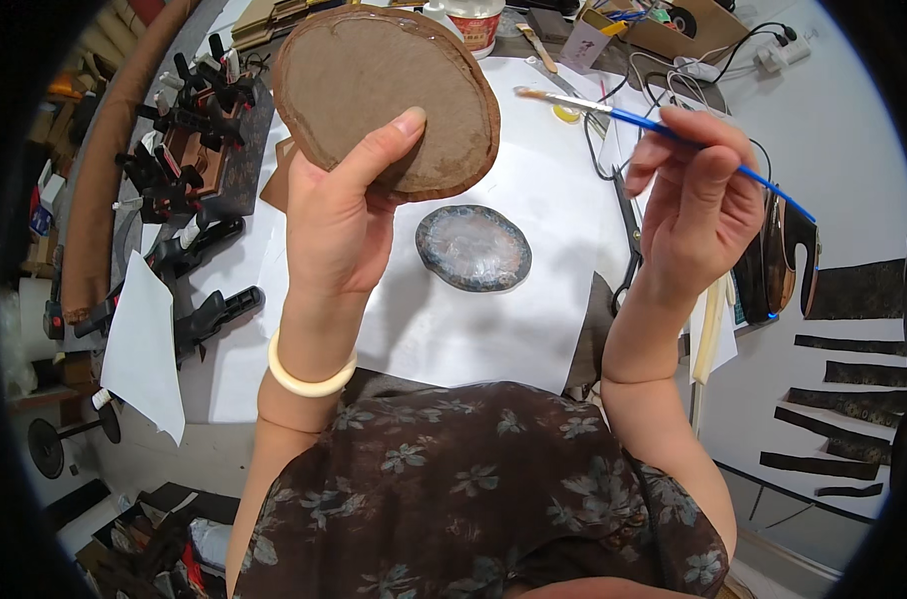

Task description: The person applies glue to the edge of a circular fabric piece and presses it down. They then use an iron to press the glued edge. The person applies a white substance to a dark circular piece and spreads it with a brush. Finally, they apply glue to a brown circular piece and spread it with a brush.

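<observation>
My left hand (349, 202) holds up a brown oval panel (386, 90) by its lower edge, with the thumb lying on the flat face. A wet-looking band runs around the panel's raised rim. In my right hand (697, 180) is a thin blue-handled paintbrush (640, 120), its bristles pointing left towards the panel but apart from it. Below the panel, a dark patterned oval piece (474, 248) with a shiny, cloudy centre lies on white paper (498, 337).
Black clamps (199, 127) crowd the left side, some on a dark box. Scissors (629, 247) lie right of the paper. At the back stand a white tub (474, 26), a wooden-handled brush (537, 46) and a cardboard box (708, 37) near cables. Dark strips (835, 464) are at the right.
</observation>
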`<state>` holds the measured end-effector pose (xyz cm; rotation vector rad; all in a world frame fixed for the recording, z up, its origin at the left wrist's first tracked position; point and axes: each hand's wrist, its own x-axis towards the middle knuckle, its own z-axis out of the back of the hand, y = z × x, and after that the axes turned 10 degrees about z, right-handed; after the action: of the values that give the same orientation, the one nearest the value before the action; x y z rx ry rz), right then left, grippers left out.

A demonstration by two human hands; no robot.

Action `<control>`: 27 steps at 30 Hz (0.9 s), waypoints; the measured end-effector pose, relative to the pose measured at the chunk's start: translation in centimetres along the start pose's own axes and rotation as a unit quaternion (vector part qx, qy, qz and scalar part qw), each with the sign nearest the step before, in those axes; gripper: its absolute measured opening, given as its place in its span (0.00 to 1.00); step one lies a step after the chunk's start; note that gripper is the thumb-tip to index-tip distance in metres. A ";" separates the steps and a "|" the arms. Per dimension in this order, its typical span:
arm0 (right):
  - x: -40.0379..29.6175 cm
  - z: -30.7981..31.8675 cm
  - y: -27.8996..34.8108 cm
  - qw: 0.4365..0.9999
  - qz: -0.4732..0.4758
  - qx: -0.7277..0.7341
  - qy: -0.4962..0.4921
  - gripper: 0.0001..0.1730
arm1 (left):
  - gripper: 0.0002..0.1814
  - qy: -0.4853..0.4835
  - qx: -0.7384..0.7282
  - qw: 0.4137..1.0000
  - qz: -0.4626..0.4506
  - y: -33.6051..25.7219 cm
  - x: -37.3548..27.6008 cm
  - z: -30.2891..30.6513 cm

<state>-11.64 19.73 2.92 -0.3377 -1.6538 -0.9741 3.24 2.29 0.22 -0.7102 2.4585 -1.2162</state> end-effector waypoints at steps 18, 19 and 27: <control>-0.3 0.2 -0.1 0.996 0.011 0.070 0.061 0.16 | 0.21 0.002 -0.011 1.000 0.008 -0.7 -0.3 0.6; -0.4 -0.4 -0.2 0.994 0.019 0.067 0.084 0.16 | 0.23 0.008 -0.002 1.000 0.007 -0.7 -0.4 0.5; -0.5 -0.5 -0.3 0.992 0.024 0.044 0.117 0.16 | 0.22 0.012 0.000 1.000 0.007 -0.8 -0.5 0.3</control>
<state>-11.34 19.24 2.38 -0.1948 -1.4641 -0.8678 4.08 1.98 0.65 -0.6812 2.4784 -1.2265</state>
